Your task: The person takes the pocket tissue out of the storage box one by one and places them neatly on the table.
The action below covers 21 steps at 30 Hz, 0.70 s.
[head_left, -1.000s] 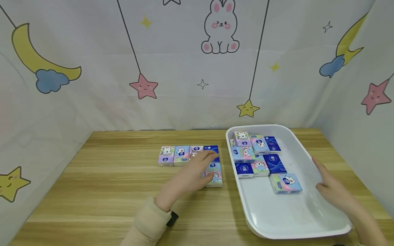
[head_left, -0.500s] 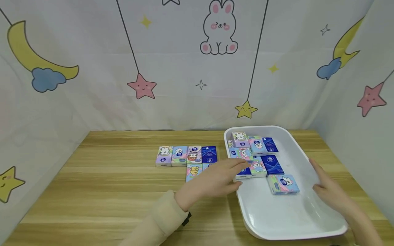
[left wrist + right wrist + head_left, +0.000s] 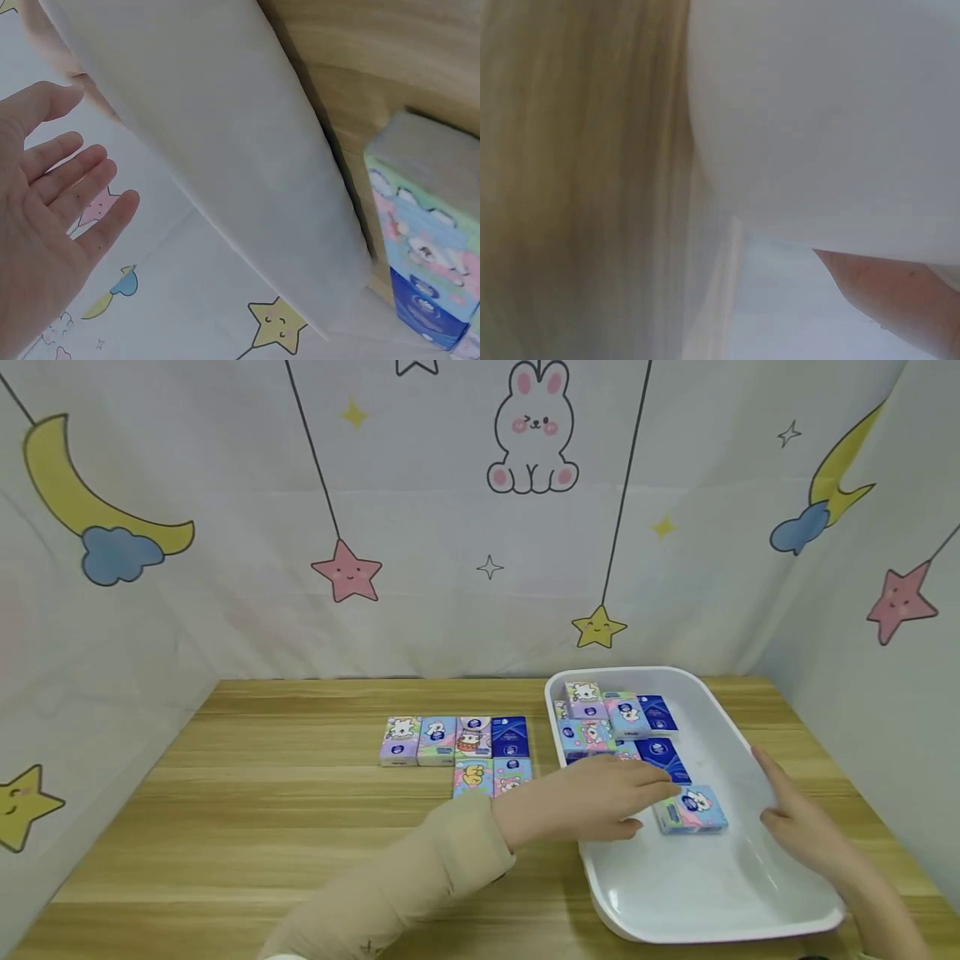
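My left hand [image 3: 596, 797] reaches over the left wall of a white plastic tray [image 3: 697, 893]. Its fingers point at a pastel tissue pack [image 3: 693, 812]; whether they touch it is unclear. In the left wrist view the palm and loosely bent fingers of that hand [image 3: 56, 202] show nothing held. My right hand [image 3: 813, 843] holds the tray's right rim, thumb at the inner side; in the right wrist view a finger [image 3: 900, 292] lies past the outer wall. Blue packs [image 3: 663, 760] and pastel packs [image 3: 588, 735] lie in the tray's back left, some stacked and partly hidden by my left hand.
On the wooden table [image 3: 262, 827], left of the tray, several tissue packs lie edge to edge, with a blue pack [image 3: 510, 737] at the back right and a yellow-bear pack [image 3: 473, 777] in front. A printed curtain [image 3: 420, 627] hangs behind the table.
My left hand has moved right, from above the packs on the table, across the tray's left rim to the pastel pack inside. My right hand stays at the rim.
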Motion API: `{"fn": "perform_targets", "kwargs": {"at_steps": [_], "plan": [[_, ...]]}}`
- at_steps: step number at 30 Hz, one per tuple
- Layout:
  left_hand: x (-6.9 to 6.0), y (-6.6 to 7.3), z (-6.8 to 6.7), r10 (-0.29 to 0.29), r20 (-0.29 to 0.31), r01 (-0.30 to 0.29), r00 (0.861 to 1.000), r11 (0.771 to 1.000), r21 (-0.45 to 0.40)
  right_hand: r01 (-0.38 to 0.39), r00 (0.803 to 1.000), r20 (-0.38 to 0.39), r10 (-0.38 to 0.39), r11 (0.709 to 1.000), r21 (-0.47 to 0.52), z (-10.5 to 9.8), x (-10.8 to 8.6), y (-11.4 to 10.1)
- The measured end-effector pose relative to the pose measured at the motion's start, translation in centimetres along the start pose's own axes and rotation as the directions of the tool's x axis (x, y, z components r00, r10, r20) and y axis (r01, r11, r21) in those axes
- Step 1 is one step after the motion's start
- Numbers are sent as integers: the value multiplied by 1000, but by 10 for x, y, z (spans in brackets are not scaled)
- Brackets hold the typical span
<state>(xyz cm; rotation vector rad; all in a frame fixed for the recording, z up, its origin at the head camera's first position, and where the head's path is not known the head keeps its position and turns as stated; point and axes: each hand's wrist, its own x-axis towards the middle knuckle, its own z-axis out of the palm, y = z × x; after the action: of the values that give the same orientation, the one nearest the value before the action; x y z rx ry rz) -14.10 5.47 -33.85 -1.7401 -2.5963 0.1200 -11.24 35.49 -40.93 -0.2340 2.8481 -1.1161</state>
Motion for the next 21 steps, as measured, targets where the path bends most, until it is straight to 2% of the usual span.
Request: {"fn": "perform_targets", "kwargs": {"at_steps": [4, 9, 16, 21], "plan": [[16, 2, -4, 16, 72, -21, 997, 998, 60, 1, 1000, -5, -1, 1000, -5, 1, -1, 1], [36, 4, -8, 32, 134, -52, 990, 987, 149, 54, 997, -47, -56, 997, -48, 3, -2, 4], [62, 11, -11, -21, 221, -28, 975, 975, 219, 75, 996, -52, -78, 995, -71, 2, -2, 6], [76, 17, -4, -41, 227, -16, 973, 969, 246, 87, 995, -52, -90, 994, -63, 3, -3, 7]]}}
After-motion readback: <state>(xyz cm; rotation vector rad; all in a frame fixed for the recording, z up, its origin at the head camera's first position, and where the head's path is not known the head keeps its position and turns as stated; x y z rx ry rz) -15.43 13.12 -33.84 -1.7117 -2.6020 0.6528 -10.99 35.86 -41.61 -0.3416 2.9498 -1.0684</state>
